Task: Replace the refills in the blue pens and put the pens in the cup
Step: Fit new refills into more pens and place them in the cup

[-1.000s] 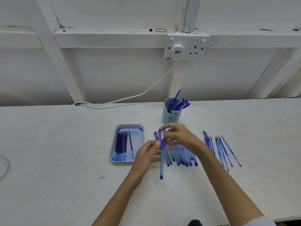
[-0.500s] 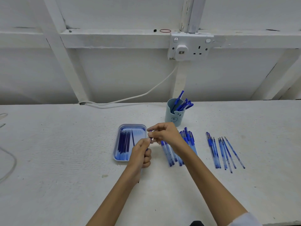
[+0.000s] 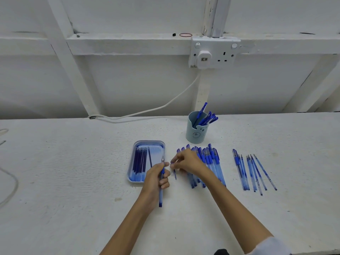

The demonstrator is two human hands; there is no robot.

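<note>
My left hand grips an uncapped blue pen upright, its metal tip pointing away from me over the tray's right edge. My right hand pinches a small blue cap just right of that pen. Behind my right hand lies a row of capped blue pens on the table. A pale blue tray left of my hands holds several dark refills. The light blue cup stands behind the pens with several blue pens in it.
To the right lies a group of several thin refills and a pen. A white cable runs from the wall socket along the table's back edge. Another cable loops at the far left edge.
The cap has come off the pen: my right hand now holds it apart, while my left hand has lowered slightly with the bare-tipped pen.
</note>
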